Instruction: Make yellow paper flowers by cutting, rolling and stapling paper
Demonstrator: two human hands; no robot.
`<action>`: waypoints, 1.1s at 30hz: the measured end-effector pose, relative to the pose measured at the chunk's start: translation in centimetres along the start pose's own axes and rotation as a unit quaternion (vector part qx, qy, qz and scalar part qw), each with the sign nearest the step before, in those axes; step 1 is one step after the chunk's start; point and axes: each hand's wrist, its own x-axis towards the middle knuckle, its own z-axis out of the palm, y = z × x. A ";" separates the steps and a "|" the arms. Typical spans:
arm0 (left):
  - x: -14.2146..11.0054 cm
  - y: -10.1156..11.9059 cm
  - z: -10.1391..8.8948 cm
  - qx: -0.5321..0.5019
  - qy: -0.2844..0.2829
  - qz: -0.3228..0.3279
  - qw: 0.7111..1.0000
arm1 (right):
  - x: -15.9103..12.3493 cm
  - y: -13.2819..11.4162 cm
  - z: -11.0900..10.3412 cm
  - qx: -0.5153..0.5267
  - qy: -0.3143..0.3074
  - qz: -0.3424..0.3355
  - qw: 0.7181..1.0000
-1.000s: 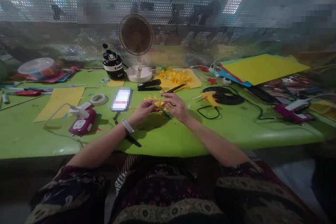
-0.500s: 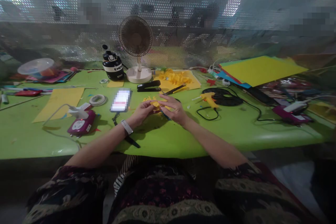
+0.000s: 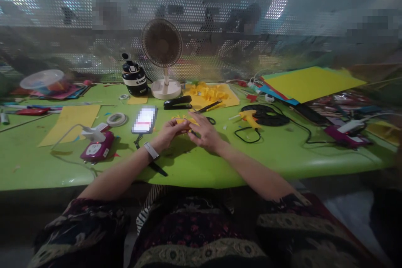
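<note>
My left hand (image 3: 169, 134) is closed, thumb and fingers pinching a small piece of yellow paper (image 3: 181, 120) above the green table. From the other side my right hand (image 3: 205, 132) meets it, its fingertips closed on the same paper. The fingers cover most of the piece, so its full shape is hidden. Just beyond the hands lies a black stapler (image 3: 177, 103). A black ring-shaped handle (image 3: 212, 121) shows partly behind my right hand. Cut and folded yellow paper pieces (image 3: 210, 91) are heaped on a yellow sheet farther back.
A phone (image 3: 144, 119) and a tape roll (image 3: 117, 119) lie left, near a purple power socket (image 3: 98, 146). A yellow glue gun (image 3: 249, 118) with its cord is at right. A fan (image 3: 166, 88) and a bottle (image 3: 135, 79) stand behind; coloured sheets (image 3: 317, 83) are stacked back right.
My right hand has shifted slightly left and turned over the paper, its fingers closer to my left hand. The black ring-shaped handle behind it shows more now.
</note>
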 end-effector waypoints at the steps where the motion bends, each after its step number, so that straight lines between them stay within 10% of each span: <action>1: 0.0 0.0 0.0 -0.002 -0.001 0.003 1.000 | 0.0 0.0 0.1 0.009 0.001 0.008 1.000; 12: 0.6 -0.4 -0.8 -0.008 0.031 0.011 0.999 | 0.2 0.5 0.0 0.083 0.042 0.087 0.992; 19: 0.2 -0.3 -0.3 0.051 0.013 0.007 0.999 | 0.4 0.3 -0.1 0.301 0.081 0.276 0.909; 33: -0.2 0.2 -0.5 0.142 -0.013 0.095 0.985 | 1.1 -0.6 -1.4 0.430 0.094 0.357 0.824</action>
